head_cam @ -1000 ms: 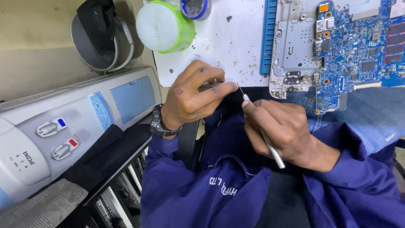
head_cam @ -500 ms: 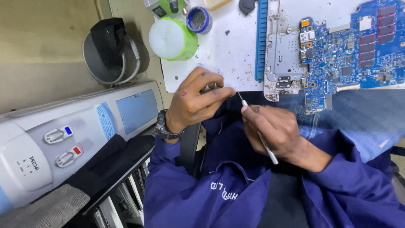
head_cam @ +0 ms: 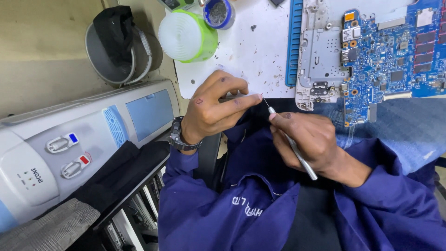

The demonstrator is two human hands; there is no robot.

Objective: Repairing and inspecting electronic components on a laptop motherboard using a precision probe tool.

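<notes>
The right hand (head_cam: 311, 139) is closed around a thin metal probe (head_cam: 292, 142), gripped like a pen between thumb and fingers. The shaft runs up and to the left, ending in a fine needle tip. That tip meets the fingertips of the left hand (head_cam: 216, 107), which is pinched shut, thumb and forefinger pressed together on something too small to make out. Both hands work close together over the person's lap, just below the front edge of the bench (head_cam: 246, 51). A dark wristwatch (head_cam: 179, 135) sits on the left wrist, and both arms wear dark blue work sleeves (head_cam: 223, 204).

Just above the right hand, a blue circuit board (head_cam: 395, 51) lies on the bench, studded with small chips and gold-ringed holes. A silver metal frame (head_cam: 320, 60) touches its left side, and a blue ridged strip (head_cam: 294, 42) stands along the frame's left edge. A piece of blue denim cloth (head_cam: 409, 130) lies below the board.

Further left on the white, speckled bench top, a round container with a white ribbed lid and green body (head_cam: 188, 36) lies on its side. Beside it stands a small blue pot (head_cam: 218, 13) of grey paste.

To the left of the bench, a grey and white water dispenser (head_cam: 69, 144) has two taps, one marked blue and one red. Behind it sits a round grey metal bin (head_cam: 109, 58) with black fabric draped over it.
</notes>
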